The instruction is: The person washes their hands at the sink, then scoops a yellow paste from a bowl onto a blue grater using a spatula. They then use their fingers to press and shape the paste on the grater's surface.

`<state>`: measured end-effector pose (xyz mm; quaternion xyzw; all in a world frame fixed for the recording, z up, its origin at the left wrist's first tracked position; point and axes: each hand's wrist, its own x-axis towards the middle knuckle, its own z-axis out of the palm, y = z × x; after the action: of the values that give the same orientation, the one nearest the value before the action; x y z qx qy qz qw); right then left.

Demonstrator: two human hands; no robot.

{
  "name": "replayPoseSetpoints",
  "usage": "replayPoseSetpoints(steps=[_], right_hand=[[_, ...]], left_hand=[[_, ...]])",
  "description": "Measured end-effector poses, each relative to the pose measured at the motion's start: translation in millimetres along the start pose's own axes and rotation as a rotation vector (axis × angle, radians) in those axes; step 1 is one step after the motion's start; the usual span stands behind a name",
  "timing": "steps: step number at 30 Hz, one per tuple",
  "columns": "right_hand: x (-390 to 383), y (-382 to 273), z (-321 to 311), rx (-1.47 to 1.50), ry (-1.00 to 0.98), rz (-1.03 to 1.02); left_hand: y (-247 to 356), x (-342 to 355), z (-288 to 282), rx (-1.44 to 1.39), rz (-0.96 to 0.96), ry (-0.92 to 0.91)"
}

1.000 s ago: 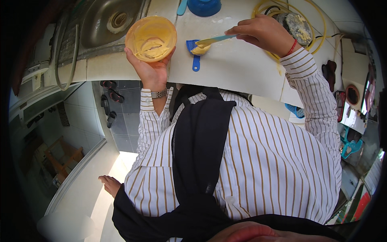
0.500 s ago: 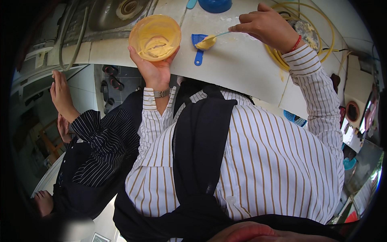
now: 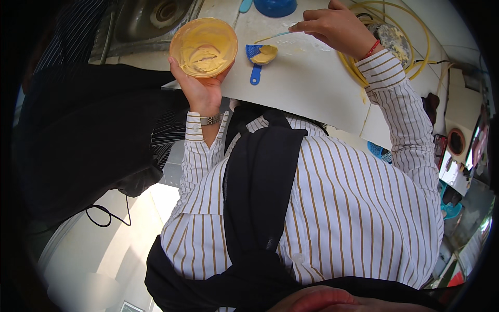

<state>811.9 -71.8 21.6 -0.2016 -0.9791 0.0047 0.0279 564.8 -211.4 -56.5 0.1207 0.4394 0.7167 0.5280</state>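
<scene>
My left hand [image 3: 202, 93] holds an orange bowl [image 3: 204, 44] of pale yellow cream from below, its inside tilted toward me. My right hand [image 3: 330, 31], over the counter, pinches a thin light blue spatula [image 3: 278, 35], whose cream-smeared tip is just above and left of a blue slotted scoop [image 3: 255, 75]. A lump of yellow cream [image 3: 266, 53] sits on the scoop's head. The scoop lies on the white tiled counter [image 3: 306, 99], its handle toward me.
A steel sink [image 3: 130, 28] is at upper left, a blue bowl [image 3: 275, 6] at the back. A coiled yellow hose [image 3: 426, 36] circles a stained object [image 3: 392, 44] on the right. A co-worker in dark clothing [image 3: 88, 135] stands close on my left, against the counter.
The spatula's tip has moved up and left off the cream on the scoop. The co-worker has come in on the left and now covers the sandals and part of the sink area.
</scene>
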Motion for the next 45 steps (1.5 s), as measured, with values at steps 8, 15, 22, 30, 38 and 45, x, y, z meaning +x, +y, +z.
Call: replayPoseSetpoints(steps=[8, 15, 22, 30, 38, 45], right_hand=[[-10.6, -2.2, -19.6, -0.008, -0.065, -0.055], [-21.4, 2.9, -21.7, -0.043, -0.012, -0.036], [-31.1, 3.1, -29.7, -0.012, 0.023, 0.028], [-72.3, 8.3, -41.7, 0.086, 0.107, 0.201], [-61.9, -40.3, -23.1, 0.456, 0.305, 0.284], [-76.0, -78.8, -24.0, 0.606, 0.377, 0.418]], left_hand=[[3.6, -5.4, 10.6, 0.006, 0.003, 0.004], [7.1, -6.5, 26.1, 0.022, -0.009, -0.001], [6.4, -3.5, 29.3, 0.04, -0.007, -0.012], [-15.3, -15.3, 54.1, 0.112, -0.026, -0.038], [-29.9, -23.8, 75.8, 0.11, -0.007, -0.146], [-41.9, -49.3, 105.2, 0.007, 0.009, -0.182]])
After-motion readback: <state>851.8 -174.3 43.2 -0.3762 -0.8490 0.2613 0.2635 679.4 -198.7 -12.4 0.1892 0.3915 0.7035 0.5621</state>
